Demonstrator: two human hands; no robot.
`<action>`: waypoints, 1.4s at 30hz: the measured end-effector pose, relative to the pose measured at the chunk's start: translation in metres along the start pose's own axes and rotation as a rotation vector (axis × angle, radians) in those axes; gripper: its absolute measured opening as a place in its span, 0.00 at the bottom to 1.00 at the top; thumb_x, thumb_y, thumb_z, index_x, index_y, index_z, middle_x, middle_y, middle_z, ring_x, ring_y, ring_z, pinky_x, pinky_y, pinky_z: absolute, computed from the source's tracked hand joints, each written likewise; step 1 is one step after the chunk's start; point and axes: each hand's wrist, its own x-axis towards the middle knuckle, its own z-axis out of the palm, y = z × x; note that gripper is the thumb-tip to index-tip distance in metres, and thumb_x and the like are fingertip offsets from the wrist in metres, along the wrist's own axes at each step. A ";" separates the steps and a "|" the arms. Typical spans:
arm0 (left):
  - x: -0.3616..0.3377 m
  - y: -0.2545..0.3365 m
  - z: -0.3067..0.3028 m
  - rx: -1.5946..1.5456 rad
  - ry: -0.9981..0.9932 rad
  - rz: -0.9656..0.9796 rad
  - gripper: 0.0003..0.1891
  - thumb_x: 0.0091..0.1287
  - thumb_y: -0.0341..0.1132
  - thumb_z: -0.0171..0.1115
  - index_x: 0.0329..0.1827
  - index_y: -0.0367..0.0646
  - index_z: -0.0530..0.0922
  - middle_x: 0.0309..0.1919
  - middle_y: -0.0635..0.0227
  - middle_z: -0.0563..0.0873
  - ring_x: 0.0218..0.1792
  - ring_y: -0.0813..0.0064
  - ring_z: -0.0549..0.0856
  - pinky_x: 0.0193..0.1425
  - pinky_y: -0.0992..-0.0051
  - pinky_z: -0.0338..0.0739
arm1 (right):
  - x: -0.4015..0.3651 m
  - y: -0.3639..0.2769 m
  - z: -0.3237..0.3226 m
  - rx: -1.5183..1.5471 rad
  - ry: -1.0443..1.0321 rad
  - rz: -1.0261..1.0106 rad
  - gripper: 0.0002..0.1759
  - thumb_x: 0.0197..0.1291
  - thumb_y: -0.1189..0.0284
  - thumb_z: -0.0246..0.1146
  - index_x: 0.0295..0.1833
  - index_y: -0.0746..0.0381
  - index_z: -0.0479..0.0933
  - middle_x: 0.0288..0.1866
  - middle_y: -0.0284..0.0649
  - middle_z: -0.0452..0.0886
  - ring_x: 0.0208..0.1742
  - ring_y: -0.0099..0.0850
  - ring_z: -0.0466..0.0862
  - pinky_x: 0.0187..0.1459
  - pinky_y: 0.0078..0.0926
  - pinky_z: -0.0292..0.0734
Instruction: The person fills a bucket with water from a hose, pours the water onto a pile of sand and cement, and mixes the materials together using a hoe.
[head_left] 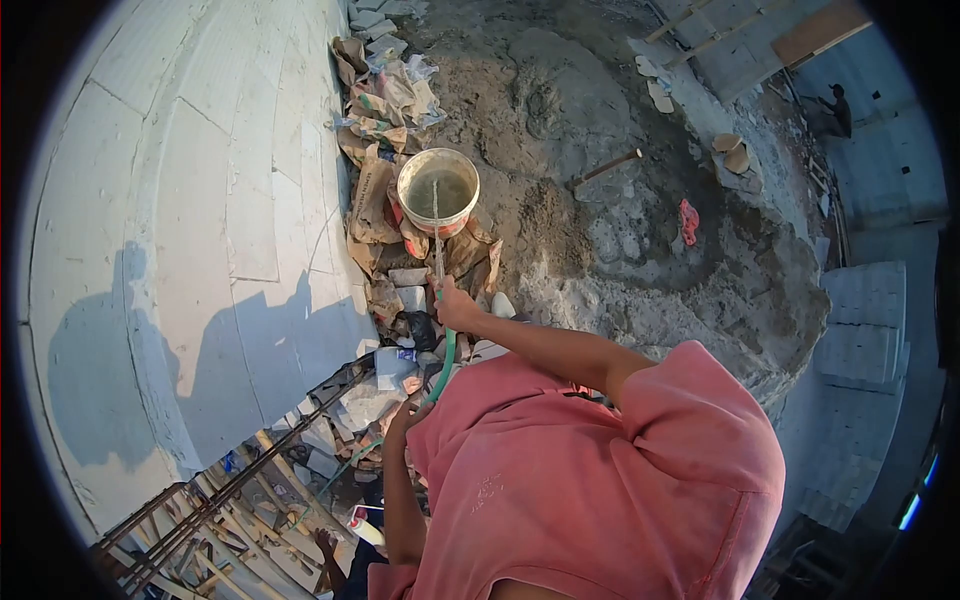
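Right hand (455, 306): fingers wrapped round bendy green hose (447, 352)
Left hand (403, 420): by hose, can't tell grip
Round white plastic bucket (440, 160): ahead, catching hose water (438, 250)
Spill: could come if hose slips

A wall of pale blocks (240, 200), marked with shadows, rises at the left. Along its foot lie crumpled brown paper sacks (373, 200), broken blocks (362, 408) and a black plastic bag (418, 328). Steel bars (262, 461) slant across the lower left. A wooden handle (612, 166) lies slantwise over the wet grey mix (560, 75), near a red cloth (688, 221). Stacked white blocks (865, 325) stand far right; a distant person (838, 112) appears above them.
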 end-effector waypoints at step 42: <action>-0.004 -0.014 0.028 -0.102 0.139 0.079 0.50 0.44 0.79 0.56 0.41 0.29 0.79 0.35 0.49 0.84 0.39 0.55 0.85 0.41 0.61 0.78 | 0.005 0.001 -0.008 0.027 -0.115 -0.004 0.17 0.66 0.78 0.50 0.58 0.65 0.55 0.29 0.48 0.78 0.22 0.35 0.82 0.23 0.31 0.82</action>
